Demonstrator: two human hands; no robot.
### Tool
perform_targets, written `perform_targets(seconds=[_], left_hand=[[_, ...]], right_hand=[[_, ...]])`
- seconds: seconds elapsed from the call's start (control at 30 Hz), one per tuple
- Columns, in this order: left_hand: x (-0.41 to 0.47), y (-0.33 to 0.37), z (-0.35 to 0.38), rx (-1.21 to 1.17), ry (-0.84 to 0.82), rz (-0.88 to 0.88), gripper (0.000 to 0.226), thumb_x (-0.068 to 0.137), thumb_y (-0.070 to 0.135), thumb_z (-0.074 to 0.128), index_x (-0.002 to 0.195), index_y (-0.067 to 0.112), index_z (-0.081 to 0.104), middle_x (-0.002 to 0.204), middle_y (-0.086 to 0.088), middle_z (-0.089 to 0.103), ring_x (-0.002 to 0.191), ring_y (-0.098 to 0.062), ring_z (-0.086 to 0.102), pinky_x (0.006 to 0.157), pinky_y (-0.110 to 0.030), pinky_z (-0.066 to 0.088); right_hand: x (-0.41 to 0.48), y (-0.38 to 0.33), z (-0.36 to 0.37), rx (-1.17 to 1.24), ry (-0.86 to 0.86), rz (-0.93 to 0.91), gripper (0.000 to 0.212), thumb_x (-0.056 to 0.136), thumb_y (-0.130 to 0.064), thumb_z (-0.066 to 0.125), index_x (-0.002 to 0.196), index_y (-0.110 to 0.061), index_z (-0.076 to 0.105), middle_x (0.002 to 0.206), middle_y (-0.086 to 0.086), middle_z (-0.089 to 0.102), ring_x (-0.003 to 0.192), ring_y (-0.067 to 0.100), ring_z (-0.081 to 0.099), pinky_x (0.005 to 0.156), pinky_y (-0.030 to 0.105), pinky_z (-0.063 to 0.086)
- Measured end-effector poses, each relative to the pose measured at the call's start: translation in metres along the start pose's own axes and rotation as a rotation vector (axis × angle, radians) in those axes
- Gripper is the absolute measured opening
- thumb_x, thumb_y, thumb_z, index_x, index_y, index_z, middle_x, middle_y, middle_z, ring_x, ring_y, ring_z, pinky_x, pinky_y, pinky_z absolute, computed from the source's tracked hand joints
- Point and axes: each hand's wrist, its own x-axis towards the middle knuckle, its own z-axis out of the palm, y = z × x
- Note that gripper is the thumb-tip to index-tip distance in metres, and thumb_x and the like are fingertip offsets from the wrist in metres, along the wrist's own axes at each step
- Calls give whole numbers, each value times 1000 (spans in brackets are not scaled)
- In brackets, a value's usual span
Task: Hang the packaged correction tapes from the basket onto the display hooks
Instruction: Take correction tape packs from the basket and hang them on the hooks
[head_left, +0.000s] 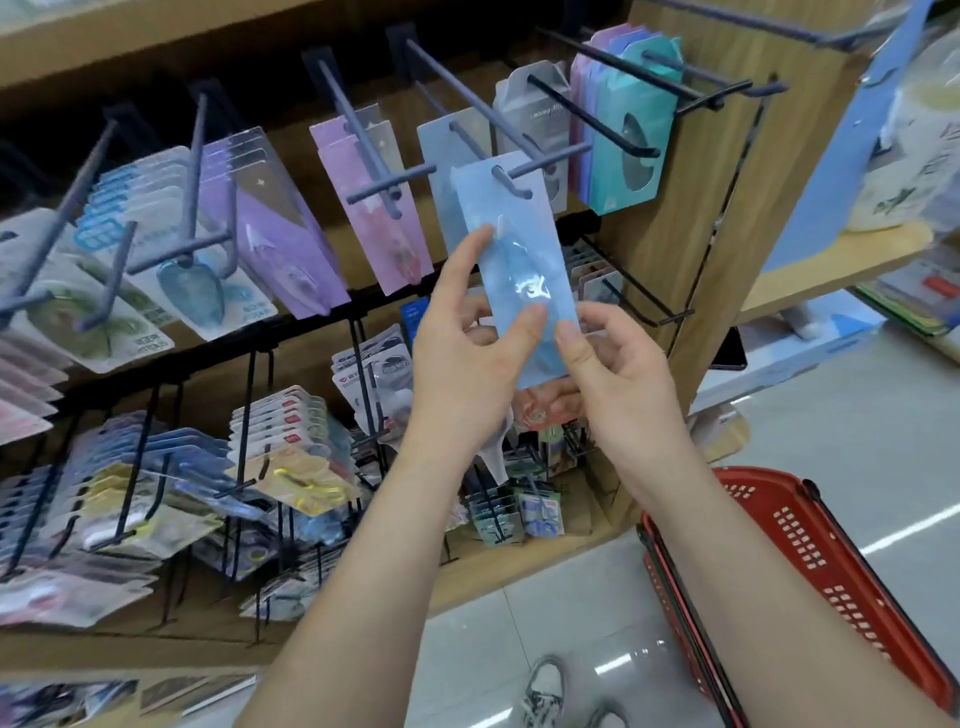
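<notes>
Both hands were raised to the display. The left hand (462, 358) pinched the blue correction tape package (519, 260), thumb on its front and index finger stretched up its left edge. The right hand (618, 374) pinched the lower right edge, thumb in front and fingers behind. The red basket (810, 545) stood on the tiled floor (831, 415) at near right, partly hidden by the right forearm, and its contents could not be made out. The package's top hole sat over the tip of a grey display hook (511, 179), with another blue pack (452, 156) just behind it. Pink packs (374, 208) and purple packs (270, 234) hung to the left and teal packs (623, 145) to the right. Lower hooks held more carded goods.
</notes>
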Motion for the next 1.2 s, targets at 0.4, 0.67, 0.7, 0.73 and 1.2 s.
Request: perform_targets(seconds=[0.4, 0.67, 0.7, 0.73, 1.2], left_hand=[[68, -36, -10, 194, 132, 38, 62, 93, 19, 66, 142, 47, 41, 129, 3, 63, 106, -10, 64, 88, -35, 57], [36, -54, -6, 430, 172, 185, 50, 92, 13, 57, 140, 26, 46, 132, 0, 47, 118, -14, 50, 99, -33, 46], [25, -54, 1, 407, 123, 187, 43, 93, 11, 56, 134, 24, 53, 126, 1, 50, 111, -11, 54, 92, -24, 47], [15, -56, 10, 394, 48, 192, 35, 94, 10, 56, 126, 22, 59, 119, 2, 53, 102, -6, 56, 84, -17, 46], [-100, -179, 207, 754, -944, 29, 21, 86, 7, 61, 96, 17, 77, 94, -2, 74, 88, -21, 67, 82, -29, 46]], right_hand=[[12, 13, -10, -266, 64, 0, 29, 98, -13, 58, 115, -37, 61, 101, -1, 67, 90, 22, 69, 83, 51, 58], [0, 20, -50, -337, 125, 58, 26, 98, -9, 57, 104, -33, 65, 93, 8, 70, 74, 9, 69, 65, 23, 53], [-3, 23, -59, -354, 130, 87, 25, 97, -8, 57, 104, -30, 66, 92, 9, 70, 72, 9, 69, 64, 22, 53], [-6, 28, -68, -370, 137, 123, 24, 96, -7, 57, 102, -28, 67, 91, 8, 70, 70, 8, 68, 64, 22, 53], [-124, 128, -311, -840, 205, 678, 22, 94, -17, 61, 115, -19, 68, 103, 3, 73, 95, 24, 67, 83, 32, 48]])
